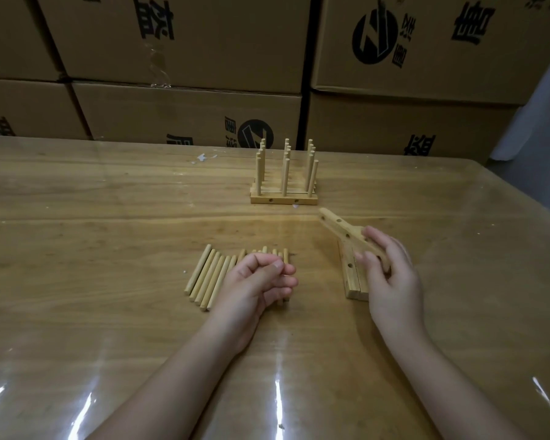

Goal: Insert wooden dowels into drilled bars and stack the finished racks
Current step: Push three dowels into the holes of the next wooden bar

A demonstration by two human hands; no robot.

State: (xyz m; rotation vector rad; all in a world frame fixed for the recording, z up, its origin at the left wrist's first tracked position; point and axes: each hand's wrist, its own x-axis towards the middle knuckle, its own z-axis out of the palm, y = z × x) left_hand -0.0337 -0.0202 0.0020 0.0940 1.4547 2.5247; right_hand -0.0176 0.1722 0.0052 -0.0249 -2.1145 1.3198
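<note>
Where the head view looks down on the glossy brown wooden table (108, 201), the right hand (391, 268) is seen curled round the near end of a pale, flat drilled wooden bar (346, 231), which is held at a slant above the loose bars (351, 281) lying under it. The left hand (261, 281) is curled over a row of pale round wooden dowels (210, 277); whether one is pinched cannot be told. The finished racks (283, 185) are set together farther back, pegs upright, before printed brown cardboard boxes (178, 36). The bar is judged light and stiff and is best gripped at one end, holes left clear. The dowels are judged smooth and liable to roll, so each should be pinched near mid-length.
</note>
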